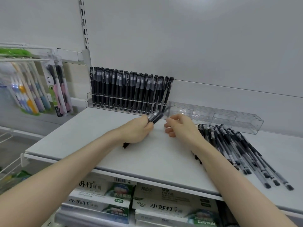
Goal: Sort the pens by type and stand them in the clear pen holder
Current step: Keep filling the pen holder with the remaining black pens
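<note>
Head view, near to far. Below the front edge, toothpaste boxes [164, 206] lie stacked on a lower level. Two bare forearms reach up and forward from the bottom corners over the white shelf [147, 159].

The loose pens [237, 149], slim with black caps, lie flat in a fanned heap on the shelf, just right of the right forearm, tips toward the front edge.

The left hand [139, 130] rests on the shelf near its middle, fingers curled round a small bundle of black pens [155, 117]. The bundle's upper ends point up and right toward the holder, and its lower ends show under the heel of the hand.

The right hand [180, 126] is just beside the left, palm turned toward it, fingers curled inward and thumb close to the forefinger. Whether it holds anything cannot be told, as the area is blurred.

Behind both hands, the clear pen holder [237, 122] runs along the back panel. Its left half is packed with standing pens [131, 90], upright and black. The bundle's upper ends lie near the last filled row.

Far left, toothbrush packs [29, 92] hang from wire hooks.
</note>
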Tool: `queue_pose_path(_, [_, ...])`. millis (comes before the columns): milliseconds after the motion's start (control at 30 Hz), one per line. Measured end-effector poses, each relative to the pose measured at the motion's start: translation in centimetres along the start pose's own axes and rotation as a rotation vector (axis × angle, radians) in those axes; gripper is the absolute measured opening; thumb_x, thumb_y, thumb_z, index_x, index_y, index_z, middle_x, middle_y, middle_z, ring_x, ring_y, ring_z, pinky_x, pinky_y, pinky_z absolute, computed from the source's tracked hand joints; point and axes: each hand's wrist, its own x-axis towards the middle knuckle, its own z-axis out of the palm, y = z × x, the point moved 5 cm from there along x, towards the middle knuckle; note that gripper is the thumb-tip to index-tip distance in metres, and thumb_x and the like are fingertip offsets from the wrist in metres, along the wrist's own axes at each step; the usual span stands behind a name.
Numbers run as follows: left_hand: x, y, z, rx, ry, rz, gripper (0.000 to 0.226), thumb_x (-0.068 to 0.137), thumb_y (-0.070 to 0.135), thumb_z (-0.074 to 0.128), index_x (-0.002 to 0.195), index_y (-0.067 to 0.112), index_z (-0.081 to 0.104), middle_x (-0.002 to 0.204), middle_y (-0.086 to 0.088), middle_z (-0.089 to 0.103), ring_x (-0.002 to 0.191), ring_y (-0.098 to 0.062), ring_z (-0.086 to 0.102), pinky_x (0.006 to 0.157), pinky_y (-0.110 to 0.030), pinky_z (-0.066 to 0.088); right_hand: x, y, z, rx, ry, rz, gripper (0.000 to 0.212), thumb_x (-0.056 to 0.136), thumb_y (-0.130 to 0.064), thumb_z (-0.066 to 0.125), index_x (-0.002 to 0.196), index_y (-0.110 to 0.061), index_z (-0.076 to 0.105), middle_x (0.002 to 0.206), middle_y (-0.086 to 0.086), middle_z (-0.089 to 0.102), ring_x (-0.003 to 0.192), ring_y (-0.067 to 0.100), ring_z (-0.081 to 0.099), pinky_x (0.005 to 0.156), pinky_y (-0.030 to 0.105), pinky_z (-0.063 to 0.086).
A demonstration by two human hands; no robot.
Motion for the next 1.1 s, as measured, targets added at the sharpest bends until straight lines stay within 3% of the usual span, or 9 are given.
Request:
queue_pose_path(100, [-1.1, 0.4, -1.1, -0.47, 0.019, 0.11, 0.016, 0.102, 0.021, 0.034, 0.09, 0.013, 0.04, 0.07, -0.003, 0.055, 0.051, -0.014, 0.047, 0.053, -0.026, 0.04, -0.5, -1.3, 0.6, 0.134, -0.055, -0.062, 0.041, 0.097, -0.032, 0.052, 0.128, -0.007, 0.048, 0.111, 0.001, 0.066, 0.093, 0.009, 0.065, 0.083, 0.027, 0.055])
queue_pose_path(233, [-2.0, 1.2, -2.1, -0.737, 0.06, 0.267, 0.015, 0.102, 0.019, 0.036, 0.107, 0.014, 0.049, 0.072, -0.002, 0.054, 0.06, -0.015, 0.047, 0.058, -0.029, 0.044, -0.9, -3.8, 0.8, 0.309, -0.021, -0.203, 0.035, 0.093, -0.029, 0.058, 0.124, -0.012, 0.054, 0.107, -0.002, 0.07, 0.098, 0.008, 0.066, 0.088, 0.027, 0.053])
queue_pose_path(367, [-1.6, 1.0, -2.4, -0.772, 0.007, 0.31, 0.015, 0.101, 0.022, 0.038, 0.105, 0.02, 0.052, 0.075, -0.003, 0.06, 0.065, -0.016, 0.054, 0.061, -0.03, 0.048, -0.8, -6.3, 0.6, 0.357, 0.087, -0.336, 0.008, 0.091, -0.02, 0.062, 0.094, -0.013, 0.064, 0.08, -0.001, 0.074, 0.084, 0.012, 0.07, 0.084, 0.027, 0.055])
queue_pose_path(467, [-0.4, 0.2, -3.4, -0.715, 0.034, 0.261, 0.017, 0.101, 0.027, 0.039, 0.106, 0.019, 0.053, 0.082, -0.005, 0.065, 0.07, -0.017, 0.061, 0.065, -0.033, 0.052, 0.3, -7.3, 0.2, 0.383, 0.187, -0.352, 0.006, 0.092, -0.017, 0.061, 0.087, -0.012, 0.062, 0.075, 0.001, 0.073, 0.076, 0.014, 0.071, 0.076, 0.027, 0.057])
queue_pose_path(600, [1.7, -2.0, -5.6, -0.652, 0.17, 0.167, 0.021, 0.1, 0.031, 0.04, 0.102, 0.014, 0.051, 0.068, -0.004, 0.058, 0.049, -0.016, 0.051, 0.048, -0.03, 0.045, 2.3, -7.8, -0.7, 0.25, 0.391, -0.365, 0.014, 0.088, -0.015, 0.064, 0.1, -0.013, 0.057, 0.091, 0.005, 0.065, 0.073, 0.021, 0.071, 0.072, 0.039, 0.059])
queue_pose_path(700, [3.0, -3.2, -6.3, -0.723, 0.163, 0.145, 0.022, 0.099, 0.03, 0.042, 0.106, 0.011, 0.051, 0.056, 0.001, 0.044, 0.042, -0.012, 0.029, 0.041, -0.024, 0.025, 3.9, -7.7, -0.6, 0.001, 0.442, -0.386, 0.049, 0.086, -0.013, 0.064, 0.127, -0.026, 0.041, 0.098, -0.001, 0.058, 0.073, 0.018, 0.069, 0.073, 0.047, 0.057])
queue_pose_path(800, [4.1, -4.0, -6.1, -0.837, 0.122, 0.084, 0.024, 0.097, 0.021, 0.046, 0.108, 0.001, 0.052, 0.056, 0.002, 0.041, 0.042, -0.01, 0.027, 0.041, -0.022, 0.024, 4.9, -7.7, -0.2, -0.117, 0.456, -0.42, 0.077, 0.088, -0.007, 0.062, 0.147, -0.032, 0.019, 0.097, -0.005, 0.052, 0.075, 0.018, 0.064, 0.075, 0.045, 0.057])
queue_pose_path(1000, [4.2, -4.4, -5.5, -0.932, 0.116, 0.14, 0.018, 0.098, 0.027, 0.045, 0.102, 0.013, 0.056, 0.061, -0.001, 0.049, 0.048, -0.013, 0.042, 0.049, -0.026, 0.046, 5.9, -8.8, 0.5, -0.188, 0.554, -0.569, 0.063, 0.089, -0.006, 0.062, 0.142, -0.023, 0.032, 0.084, -0.011, 0.048, 0.075, 0.02, 0.063, 0.07, 0.045, 0.056])
queue_pose_path(1100, [4.2, -4.8, -5.3, -0.952, 0.132, 0.127, 0.019, 0.099, 0.031, 0.044, 0.105, 0.017, 0.055, 0.058, 0.0, 0.046, 0.045, -0.012, 0.037, 0.044, -0.025, 0.042, 6.5, -8.9, 0.5, -0.175, 0.588, -0.604, 0.06, 0.088, -0.007, 0.063, 0.139, -0.022, 0.034, 0.084, -0.009, 0.049, 0.074, 0.02, 0.063, 0.069, 0.044, 0.056])
